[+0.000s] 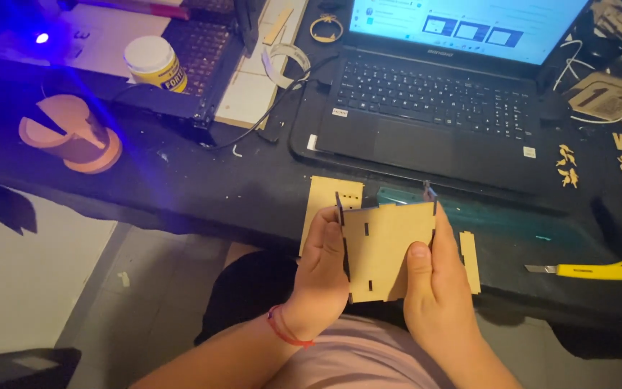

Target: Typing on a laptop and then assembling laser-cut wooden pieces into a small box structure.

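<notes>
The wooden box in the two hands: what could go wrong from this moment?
1. The wooden box is held by the left hand and right hand past the desk edge; a loose panel might drop to the floor.
2. The yellow utility knife lies near the right hand with blade tip exposed; an elbow might brush it.

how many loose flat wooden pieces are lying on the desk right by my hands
2. One slotted panel lies flat behind the left hand, at the desk edge. One narrow strip lies beside the right hand. The assembled wooden box in both hands may hide more.
</notes>
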